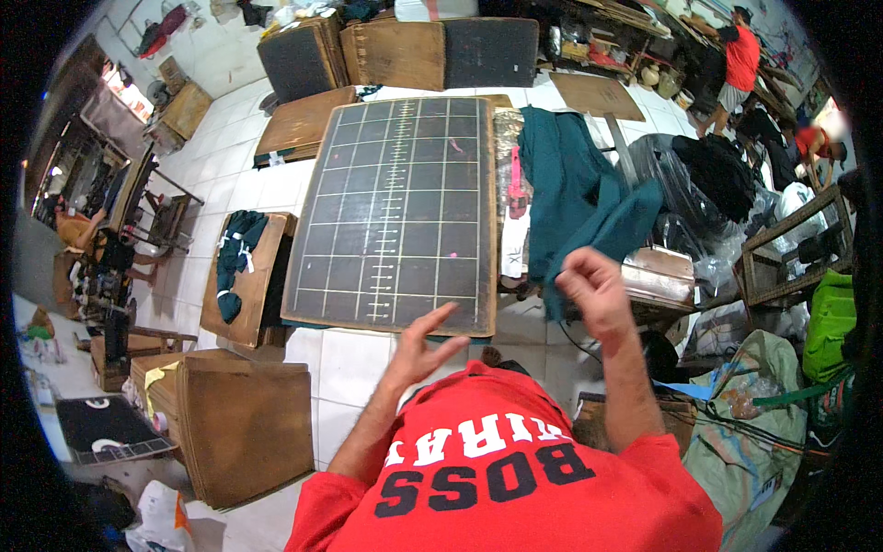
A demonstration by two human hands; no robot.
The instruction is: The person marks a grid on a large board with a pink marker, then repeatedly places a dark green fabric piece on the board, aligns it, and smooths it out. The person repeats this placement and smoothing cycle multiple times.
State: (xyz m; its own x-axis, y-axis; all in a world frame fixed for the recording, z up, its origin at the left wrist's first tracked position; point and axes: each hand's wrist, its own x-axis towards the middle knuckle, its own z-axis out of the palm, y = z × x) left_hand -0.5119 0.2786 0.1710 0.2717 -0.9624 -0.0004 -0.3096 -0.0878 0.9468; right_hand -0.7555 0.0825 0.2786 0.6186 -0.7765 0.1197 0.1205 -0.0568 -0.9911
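In front of me lies a large dark board (354, 189) with a pale grid, a column of ruler-like marks and a brown edge. My left hand (425, 350) is over its near right corner, fingers spread, nothing in them. Dark green cloth (575, 175) is heaped just right of the board. My right hand (596, 293) is closed, thumb and fingers pinched on the near end of this cloth, part of which is lifted. A white strip with a bright pink piece (516, 184) lies between the board and the cloth.
Left of the board, a tied green cloth bundle (236, 253) rests on stacked brown boards. More brown boards (244, 423) stand at near left. Plastic-wrapped dark bundles (704, 184) and a green bag (831, 327) are at right. Two people (739, 60) are at far right, another (78, 225) far left.
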